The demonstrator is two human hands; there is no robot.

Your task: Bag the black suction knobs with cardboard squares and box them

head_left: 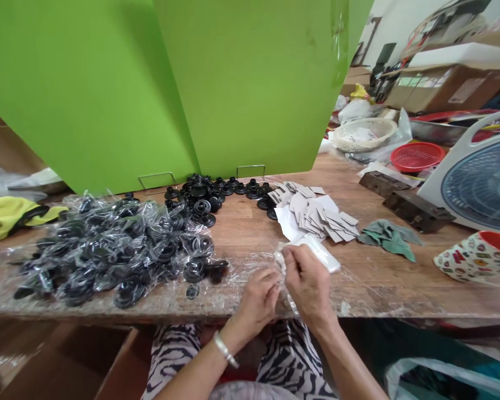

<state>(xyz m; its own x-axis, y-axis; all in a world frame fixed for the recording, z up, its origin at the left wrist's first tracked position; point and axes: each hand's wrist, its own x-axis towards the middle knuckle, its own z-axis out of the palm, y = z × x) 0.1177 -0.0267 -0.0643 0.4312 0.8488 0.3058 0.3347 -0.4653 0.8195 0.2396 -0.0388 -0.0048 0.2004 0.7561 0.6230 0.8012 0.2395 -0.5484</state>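
Note:
My left hand (258, 297) is closed in a pinch in front of me, just above the table's near edge. Close beside it, my right hand (310, 283) is curled shut. Crumpled clear plastic film (280, 260) shows between the two hands, gripped by both; whether anything is inside it is hidden by my fingers. A flat stack of clear plastic bags (327, 256) lies just beyond my right hand. Left of my hands spreads a heap of black round parts in clear plastic (120, 250). Unwrapped black flanged parts (202, 206) sit farther back. Grey card pieces (316, 214) are piled on white paper.
Green panels (250, 83) stand behind the wooden table (237, 239). On the right are a green cloth (387, 238), dark metal blocks (419, 210), a patterned cup (470, 258) lying tilted, a fan (483, 172) and a red basket (417, 156). A yellow cloth (8, 214) lies far left.

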